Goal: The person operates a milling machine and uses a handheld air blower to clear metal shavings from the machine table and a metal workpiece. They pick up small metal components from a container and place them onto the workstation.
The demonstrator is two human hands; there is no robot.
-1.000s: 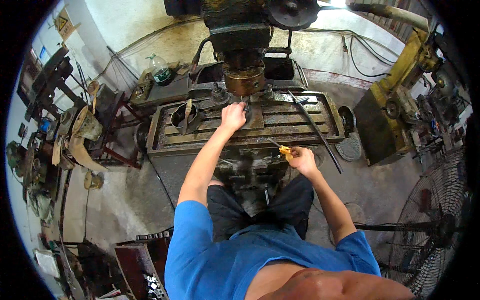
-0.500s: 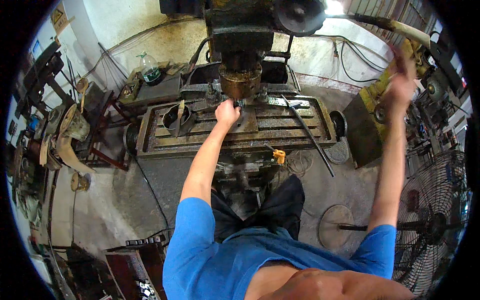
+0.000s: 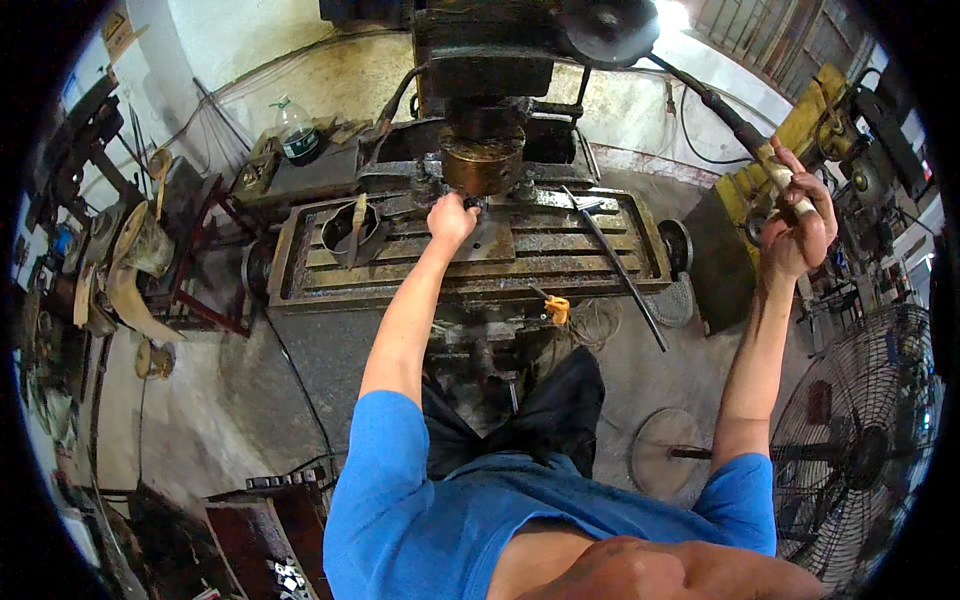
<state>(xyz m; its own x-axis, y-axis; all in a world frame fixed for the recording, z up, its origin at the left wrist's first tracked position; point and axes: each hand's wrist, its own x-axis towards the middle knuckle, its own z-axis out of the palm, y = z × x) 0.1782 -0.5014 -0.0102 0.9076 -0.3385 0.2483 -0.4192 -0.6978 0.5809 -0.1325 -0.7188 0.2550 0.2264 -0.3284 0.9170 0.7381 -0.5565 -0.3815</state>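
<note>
My left hand (image 3: 452, 222) is closed right under the brown round spindle head (image 3: 482, 163) of a milling machine. A small dark piece shows at its fingertips, too hidden to name. Out to the right, my raised right hand (image 3: 797, 232) has its fingers round the pale grip of a long dark lever (image 3: 738, 128), which slopes up to the machine's round hub (image 3: 608, 32). Below the spindle lies the slotted machine table (image 3: 400, 285). A dark pot (image 3: 338, 238) with a brush (image 3: 357, 225) stands on its left part.
A long metal bar (image 3: 620, 265) lies across the table's right part, its end jutting past the front edge. A yellow-handled tool (image 3: 557, 308) sits at the front edge. A large fan (image 3: 860, 430) stands at right, a plastic bottle (image 3: 296, 130) on the back-left bench.
My right hand has come down and slightly toward me, and the lever's grip has swung lower with it. My left hand stays under the spindle.
</note>
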